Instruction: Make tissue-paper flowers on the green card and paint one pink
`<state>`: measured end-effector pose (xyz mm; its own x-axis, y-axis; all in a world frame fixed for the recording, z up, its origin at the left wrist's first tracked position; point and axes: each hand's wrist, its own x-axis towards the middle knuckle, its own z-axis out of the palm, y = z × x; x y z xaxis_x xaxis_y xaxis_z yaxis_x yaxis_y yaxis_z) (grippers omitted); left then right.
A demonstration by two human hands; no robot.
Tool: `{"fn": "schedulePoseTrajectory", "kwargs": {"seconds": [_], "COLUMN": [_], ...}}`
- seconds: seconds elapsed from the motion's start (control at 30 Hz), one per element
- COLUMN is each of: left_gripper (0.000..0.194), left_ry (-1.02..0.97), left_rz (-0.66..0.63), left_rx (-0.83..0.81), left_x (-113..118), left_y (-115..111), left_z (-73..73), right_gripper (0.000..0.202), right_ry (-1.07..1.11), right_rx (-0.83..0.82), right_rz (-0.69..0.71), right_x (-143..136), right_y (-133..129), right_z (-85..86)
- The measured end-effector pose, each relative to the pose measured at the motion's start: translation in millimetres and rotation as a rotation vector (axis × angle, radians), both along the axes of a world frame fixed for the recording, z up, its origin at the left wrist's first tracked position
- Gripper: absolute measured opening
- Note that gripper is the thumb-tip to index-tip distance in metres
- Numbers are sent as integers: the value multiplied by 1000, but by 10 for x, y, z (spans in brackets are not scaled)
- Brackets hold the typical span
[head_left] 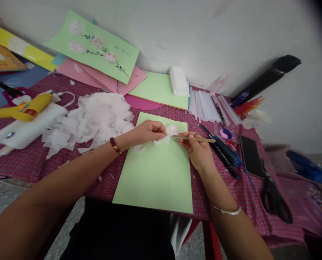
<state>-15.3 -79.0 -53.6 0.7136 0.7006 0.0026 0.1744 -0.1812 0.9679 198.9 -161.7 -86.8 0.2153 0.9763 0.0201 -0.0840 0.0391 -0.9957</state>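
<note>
A light green sheet (155, 173) lies on the checked tablecloth in front of me. Over its upper part, my left hand (152, 130) pinches at the edge of a small white tissue flower (172, 130). My right hand (197, 148) holds a thin wooden stick (204, 139), whose left end meets the flower. Fingers of both hands are closed and near each other. A loose heap of white tissue pieces (101, 115) spreads left of the sheet. A faint white piece (138, 148) rests at the sheet's left edge.
A yellow glue gun (28, 108) rests over a white box (31, 126) at left. Behind are a flower picture (96, 50), a tissue roll (179, 81) and glue sticks (204, 104). Pens (223, 155), a phone (251, 156) and scissors (276, 198) lie at right.
</note>
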Motion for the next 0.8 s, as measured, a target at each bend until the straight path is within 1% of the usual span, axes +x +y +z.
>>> {"fn": "schedulePoseTrajectory", "kwargs": {"seconds": [0.07, 0.13, 0.23, 0.37, 0.47, 0.63, 0.8], "left_gripper": [14, 11, 8, 6, 7, 8, 6], "left_ry": [60, 156, 254, 287, 276, 251, 216], "left_rz": [-51, -71, -24, 37, 71, 138, 150], "left_rx": [50, 171, 329, 430, 454, 412, 388], "left_x": [78, 157, 252, 328, 361, 394, 399], "left_y": [-10, 5, 45, 62, 47, 40, 64], "left_z": [10, 15, -1, -76, -141, -197, -220], "right_gripper": [22, 22, 23, 24, 24, 25, 25], "right_ry": [14, 30, 40, 28, -8, -78, -198], "right_rx": [-7, -5, 0, 11, 52, 143, 154], "right_rz": [-12, -16, -3, 5, -9, -82, 14], "right_x": [-5, -7, -5, 9, 34, 63, 13], "right_y": [5, 8, 13, 19, 4, -54, -81], "right_z": [3, 2, -12, -27, 0, 93, 122]}}
